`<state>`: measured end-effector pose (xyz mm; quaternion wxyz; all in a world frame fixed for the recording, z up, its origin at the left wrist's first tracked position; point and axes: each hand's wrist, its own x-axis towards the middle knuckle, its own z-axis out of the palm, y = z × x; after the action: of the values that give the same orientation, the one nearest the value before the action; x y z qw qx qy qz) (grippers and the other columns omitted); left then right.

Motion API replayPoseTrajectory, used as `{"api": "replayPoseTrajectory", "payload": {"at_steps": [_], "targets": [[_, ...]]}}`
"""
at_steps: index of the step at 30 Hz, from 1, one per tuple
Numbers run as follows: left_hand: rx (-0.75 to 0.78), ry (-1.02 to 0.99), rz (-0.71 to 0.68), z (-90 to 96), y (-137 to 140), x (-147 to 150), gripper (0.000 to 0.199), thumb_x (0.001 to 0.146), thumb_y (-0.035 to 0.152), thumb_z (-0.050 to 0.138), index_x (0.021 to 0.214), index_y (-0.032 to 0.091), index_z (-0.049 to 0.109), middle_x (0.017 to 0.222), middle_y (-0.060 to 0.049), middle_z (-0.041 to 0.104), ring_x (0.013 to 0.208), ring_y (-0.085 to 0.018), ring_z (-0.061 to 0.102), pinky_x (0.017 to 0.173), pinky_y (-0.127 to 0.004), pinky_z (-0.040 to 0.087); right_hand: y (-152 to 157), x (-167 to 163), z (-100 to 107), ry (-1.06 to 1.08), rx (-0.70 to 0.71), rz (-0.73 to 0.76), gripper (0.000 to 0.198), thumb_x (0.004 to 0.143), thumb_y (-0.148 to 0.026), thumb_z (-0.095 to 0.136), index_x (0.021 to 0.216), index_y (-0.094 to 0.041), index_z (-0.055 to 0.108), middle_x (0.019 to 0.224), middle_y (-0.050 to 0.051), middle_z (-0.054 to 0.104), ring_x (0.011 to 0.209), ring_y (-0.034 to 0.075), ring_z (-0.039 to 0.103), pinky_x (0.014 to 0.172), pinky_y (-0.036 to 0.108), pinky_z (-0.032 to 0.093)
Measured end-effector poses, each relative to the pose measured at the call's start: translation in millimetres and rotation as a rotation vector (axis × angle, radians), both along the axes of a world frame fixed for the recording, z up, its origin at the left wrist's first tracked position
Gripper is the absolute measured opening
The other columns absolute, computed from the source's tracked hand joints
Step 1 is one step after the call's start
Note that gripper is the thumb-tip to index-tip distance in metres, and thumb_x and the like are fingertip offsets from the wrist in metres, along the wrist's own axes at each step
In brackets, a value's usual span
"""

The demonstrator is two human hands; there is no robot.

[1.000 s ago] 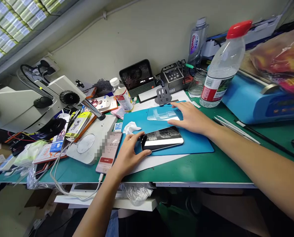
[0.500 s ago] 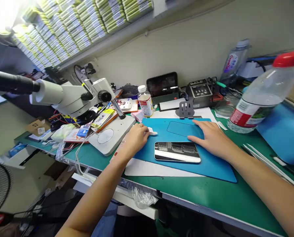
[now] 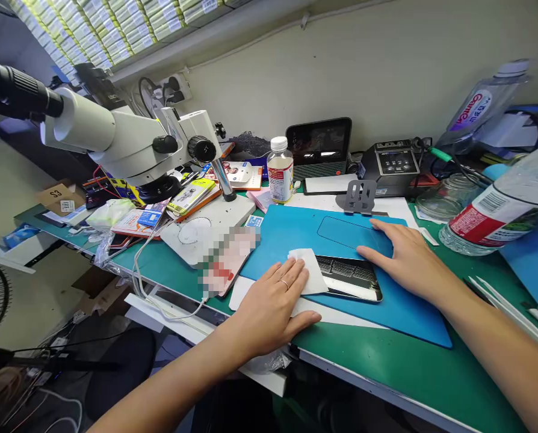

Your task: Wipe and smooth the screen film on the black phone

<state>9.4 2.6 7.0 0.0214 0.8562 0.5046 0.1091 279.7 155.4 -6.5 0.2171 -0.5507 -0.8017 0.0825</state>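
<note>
A smartphone (image 3: 354, 275) lies flat on a blue work mat (image 3: 291, 231), its glossy dark screen reflecting light. Over its left end lies a thin white wipe (image 3: 315, 275). My left hand (image 3: 273, 304) rests flat on the wipe's left part, fingers stretched forward and the thumb apart; a ring is on one finger. My right hand (image 3: 408, 261) is at the phone's far right side, touching the mat with thumb and forefinger spread and nothing visible in them. The phone's left end is hidden under the wipe and hand.
A microscope (image 3: 133, 144) stands left, its base (image 3: 206, 222) beside a pixelated phone-like object (image 3: 233, 258) with a white cable. Behind the mat are a white-capped bottle (image 3: 280, 171), a grey stand (image 3: 360, 195) and a black control box (image 3: 389, 168). A large water bottle (image 3: 490, 219) stands right.
My left hand has moved from the mat's far left edge onto the phone's left end, spreading the white wipe there. The right hand stays beside the phone. The view has shifted slightly.
</note>
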Motion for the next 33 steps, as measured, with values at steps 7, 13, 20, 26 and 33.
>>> {"api": "replayPoseTrajectory", "payload": {"at_steps": [7,13,20,26,33], "targets": [[-0.065,-0.053,-0.024,4.1,13,37,0.087,0.097,0.071,0.037,0.152,0.003,0.035,0.161,-0.020,0.031,0.152,-0.037,0.021,0.123,-0.050,0.024,-4,-2,1,0.059,0.000,-0.019,0.072,0.086,-0.063,0.049,0.138,-0.013,0.054,0.133,0.020,0.063,0.128,0.040,0.053,0.109,0.057,0.040],[-0.020,-0.033,-0.190,9.9,19,87,0.095,0.093,0.077,0.039,0.150,0.001,0.036,0.160,-0.020,0.035,0.150,-0.036,0.026,0.124,-0.043,0.021,-7,-3,5,0.092,0.004,-0.021,0.064,0.088,-0.058,0.048,0.136,-0.015,0.055,0.132,0.018,0.064,0.128,0.038,0.053,0.109,0.057,0.040],[-0.027,0.046,-0.092,1.7,2,54,0.084,0.100,0.070,0.028,0.153,0.006,0.034,0.162,-0.018,0.028,0.152,-0.032,0.024,0.122,-0.046,0.027,-13,-3,2,0.133,-0.001,-0.028,0.063,0.090,-0.057,0.047,0.139,-0.017,0.054,0.137,0.017,0.061,0.132,0.037,0.049,0.111,0.056,0.039],[-0.015,0.121,0.078,-2.9,-6,10,0.070,0.104,0.056,0.033,0.155,0.008,0.027,0.162,-0.021,0.027,0.151,-0.032,0.025,0.120,-0.053,0.031,-17,-3,4,0.168,-0.020,-0.032,0.062,0.093,-0.061,0.043,0.140,-0.022,0.054,0.141,0.013,0.059,0.137,0.036,0.045,0.111,0.056,0.040],[-0.113,0.039,-0.088,5.8,1,72,0.086,0.098,0.070,0.033,0.155,0.006,0.029,0.164,-0.020,0.023,0.153,-0.037,0.013,0.122,-0.053,0.025,-15,-4,2,0.178,-0.003,-0.022,0.062,0.095,-0.061,0.038,0.138,-0.021,0.056,0.141,0.015,0.059,0.136,0.035,0.046,0.112,0.057,0.038]]}}
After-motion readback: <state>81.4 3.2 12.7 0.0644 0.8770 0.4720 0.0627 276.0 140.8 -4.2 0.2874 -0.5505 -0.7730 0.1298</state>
